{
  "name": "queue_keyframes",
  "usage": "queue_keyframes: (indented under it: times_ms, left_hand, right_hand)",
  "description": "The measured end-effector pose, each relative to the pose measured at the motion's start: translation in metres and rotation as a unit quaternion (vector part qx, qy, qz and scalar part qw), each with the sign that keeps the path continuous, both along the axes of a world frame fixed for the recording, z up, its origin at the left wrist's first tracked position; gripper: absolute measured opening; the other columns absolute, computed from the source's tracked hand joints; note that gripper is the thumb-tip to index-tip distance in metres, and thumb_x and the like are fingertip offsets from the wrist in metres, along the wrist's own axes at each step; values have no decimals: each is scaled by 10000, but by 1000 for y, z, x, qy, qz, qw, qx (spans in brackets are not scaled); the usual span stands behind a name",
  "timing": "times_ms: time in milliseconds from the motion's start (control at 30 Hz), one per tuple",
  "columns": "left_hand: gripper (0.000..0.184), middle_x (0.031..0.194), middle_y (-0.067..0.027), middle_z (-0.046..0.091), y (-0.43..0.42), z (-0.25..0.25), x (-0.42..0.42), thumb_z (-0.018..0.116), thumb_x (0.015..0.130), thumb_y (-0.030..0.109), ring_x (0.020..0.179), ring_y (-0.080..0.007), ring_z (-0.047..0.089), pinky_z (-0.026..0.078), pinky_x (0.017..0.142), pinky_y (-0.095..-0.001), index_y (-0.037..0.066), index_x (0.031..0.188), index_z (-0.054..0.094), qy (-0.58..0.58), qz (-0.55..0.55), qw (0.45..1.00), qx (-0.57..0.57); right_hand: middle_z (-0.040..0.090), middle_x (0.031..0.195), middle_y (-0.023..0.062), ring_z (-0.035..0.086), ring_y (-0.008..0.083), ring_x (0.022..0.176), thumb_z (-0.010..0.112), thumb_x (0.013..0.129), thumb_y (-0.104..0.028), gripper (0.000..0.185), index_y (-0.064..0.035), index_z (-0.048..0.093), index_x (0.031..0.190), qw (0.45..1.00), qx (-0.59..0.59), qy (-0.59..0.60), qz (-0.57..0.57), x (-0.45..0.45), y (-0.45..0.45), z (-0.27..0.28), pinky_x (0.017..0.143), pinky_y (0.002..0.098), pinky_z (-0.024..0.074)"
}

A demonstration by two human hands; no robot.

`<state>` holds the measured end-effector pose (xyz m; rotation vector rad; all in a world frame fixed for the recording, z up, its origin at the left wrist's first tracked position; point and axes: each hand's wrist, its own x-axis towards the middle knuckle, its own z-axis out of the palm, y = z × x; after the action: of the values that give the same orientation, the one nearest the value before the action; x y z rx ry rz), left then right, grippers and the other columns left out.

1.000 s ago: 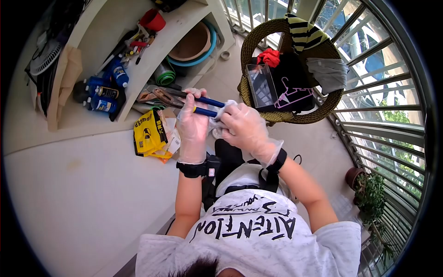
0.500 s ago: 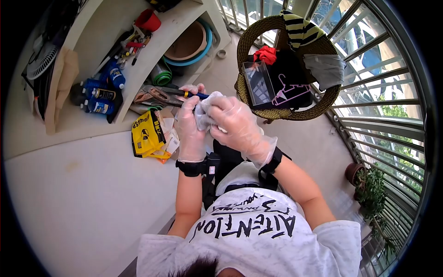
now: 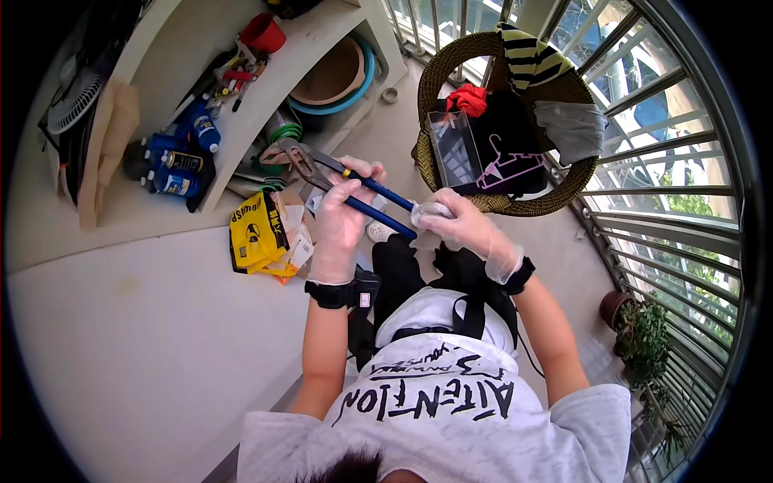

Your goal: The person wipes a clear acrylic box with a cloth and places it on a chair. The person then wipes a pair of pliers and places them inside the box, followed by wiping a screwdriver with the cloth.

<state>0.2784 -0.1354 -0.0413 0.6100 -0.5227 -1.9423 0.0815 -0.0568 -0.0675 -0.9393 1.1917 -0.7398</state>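
Observation:
Large pliers with blue handles and metal jaws lie across my left hand, which wears a clear plastic glove and is closed around the handles near the jaws. The jaws point up and left, toward the shelf. My right hand, gloved the same way, pinches a pale grey cloth against the far end of one handle. Part of the cloth is hidden under the fingers. The second handle's tip sits just below the cloth.
A yellow plastic bag lies on the white surface at left. Blue bottles and a red cup stand on the shelf. Ahead, a wicker chair holds a clear box and a pink hanger. Window bars run along the right.
My right hand has slid the cloth right, toward the handle ends, baring the blue handles. The pliers' jaws now show clearly above my left hand.

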Motion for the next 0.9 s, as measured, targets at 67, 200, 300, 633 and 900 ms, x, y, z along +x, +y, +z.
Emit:
queue_keyframes:
  times_ms: [67,200,300,633,900]
  left_hand:
    - [293,926,-78,514,0,-8,-4,450,733,-97,1041,-256,476,338,1006,-423,38,993,451,-38,-16,998,41]
    - [224,904,-82,535,8,-30,-25,449,750,-72,965,-249,536,389,947,-389,37,944,479,-94,-43,990,99]
    - [201,923,-91,555,19,-54,-41,503,765,-46,1012,-238,525,404,899,-345,43,946,497,-120,-84,984,104]
    - [223,1025,-79,564,13,-104,-76,580,825,132,1007,-185,518,406,899,-328,43,1015,503,-76,-155,958,228]
    - [379,1216,-192,474,24,-176,2,517,855,160,1129,-298,472,407,948,-388,-23,1175,430,-85,-44,938,335]
  right_hand:
    - [555,865,52,548,133,821,683,749,-351,397,-28,553,941,993,-31,116,10,3,6,-2,680,280,446]
    - [541,935,118,557,270,855,720,683,-354,469,-31,560,984,937,-168,286,-111,10,18,-16,723,342,458]
    - [520,941,141,531,314,898,732,640,-408,536,-39,569,993,925,-201,315,-70,19,24,-26,750,381,451]
    - [560,675,28,532,99,625,691,661,-262,334,-16,565,849,988,141,33,-59,-17,11,-67,581,260,430]
    - [510,642,58,498,175,508,666,740,-170,225,-2,536,814,945,287,-43,-149,-55,-40,-123,452,371,458]
